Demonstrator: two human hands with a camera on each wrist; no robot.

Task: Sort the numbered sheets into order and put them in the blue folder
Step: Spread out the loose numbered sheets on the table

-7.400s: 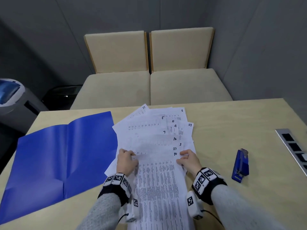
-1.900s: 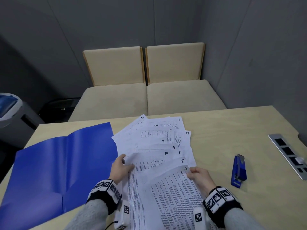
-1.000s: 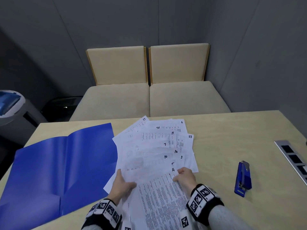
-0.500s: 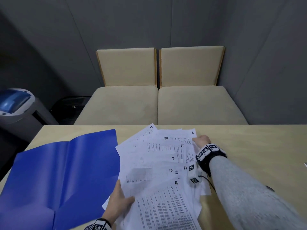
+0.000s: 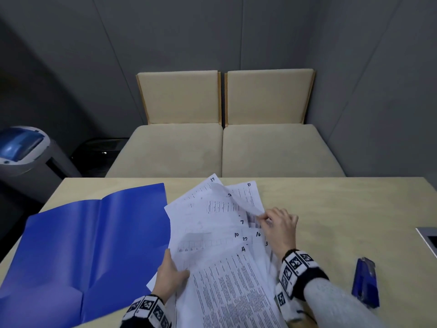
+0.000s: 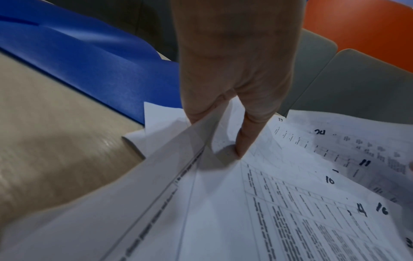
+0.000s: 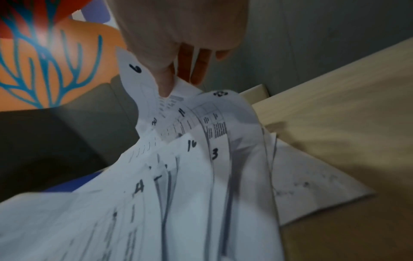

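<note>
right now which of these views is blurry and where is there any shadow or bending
Head view: mostly sharp, wide-angle bends the table edge; the stapler is smeared. Left wrist view: the sheets blur toward the near edge, and the left hand casts a shadow at its thumb tip. Right wrist view: strongest motion blur; sheet 6, pinched by the right hand, stays readable.

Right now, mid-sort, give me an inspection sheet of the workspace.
Surface: pale wooden table, grey socket strip at its right edge.
Job's things: numbered sheets fanned, unsorted; blue folder lies open, no sheets inside.
Clutter: blue stapler.
Grippers: left hand holds the fan's near-left edge; right hand pinches the curled sheet marked 6.
Cables: nothing seen.
Surroundings: two beige seats, grey walls, bin.
</note>
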